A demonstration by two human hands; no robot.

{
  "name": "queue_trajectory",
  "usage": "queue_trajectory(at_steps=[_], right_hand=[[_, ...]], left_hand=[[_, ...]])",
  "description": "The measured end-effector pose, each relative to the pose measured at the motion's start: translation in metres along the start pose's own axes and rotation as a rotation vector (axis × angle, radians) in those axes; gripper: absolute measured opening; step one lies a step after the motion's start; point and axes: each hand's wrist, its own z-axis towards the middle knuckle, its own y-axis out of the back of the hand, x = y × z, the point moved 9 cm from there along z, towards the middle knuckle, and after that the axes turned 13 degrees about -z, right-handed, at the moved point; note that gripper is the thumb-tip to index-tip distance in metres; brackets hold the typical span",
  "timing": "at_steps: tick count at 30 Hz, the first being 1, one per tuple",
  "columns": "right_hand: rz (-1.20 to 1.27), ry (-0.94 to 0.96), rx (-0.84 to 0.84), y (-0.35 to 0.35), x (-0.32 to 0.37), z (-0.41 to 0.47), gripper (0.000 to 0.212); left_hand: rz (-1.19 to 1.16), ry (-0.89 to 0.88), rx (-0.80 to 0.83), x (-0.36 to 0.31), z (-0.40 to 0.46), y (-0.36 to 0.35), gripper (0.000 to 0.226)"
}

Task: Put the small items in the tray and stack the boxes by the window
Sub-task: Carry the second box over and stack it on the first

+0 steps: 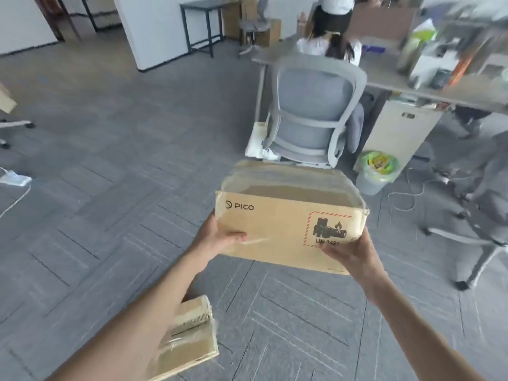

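Both hands, left hand (220, 239) and right hand (354, 253), clamping cardboard box (288, 215) at lower corners; carrying level, steering past office chair (313, 114), window unseen.

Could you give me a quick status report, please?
Left hand and right hand grip the PICO box, carried above the floor. Second box under left arm. Occupied chair ahead.

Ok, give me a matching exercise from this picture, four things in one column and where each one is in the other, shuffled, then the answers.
Things:
1. PICO box
2. smaller box
3. bin
4. office chair

Places:
A. on the floor under the left forearm
B. at the desk, person seated in it
C. held between both hands
D. beside the white cabinet under the desk

Pairs: 1-C, 2-A, 3-D, 4-B
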Motion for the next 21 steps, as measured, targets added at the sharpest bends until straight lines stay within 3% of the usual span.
queue_trajectory(at_steps=[6,10,16,21], right_hand=[[-0.054,0.215,0.026,0.019,0.212,-0.019,0.088],[-0.09,0.383,0.098,0.012,0.335,-0.041,0.095],[0.026,0.622,0.279,-0.026,0.462,-0.133,0.081],[0.066,0.763,0.489,-0.092,0.527,-0.229,0.074]], left_hand=[[-0.04,-0.222,-0.165,-0.189,-0.095,0.072,0.061],[-0.06,-0.348,-0.329,-0.276,-0.182,0.132,0.059],[0.01,-0.437,-0.605,-0.331,-0.35,0.218,0.073],[0.012,-0.518,-0.792,-0.327,-0.516,0.27,0.079]])
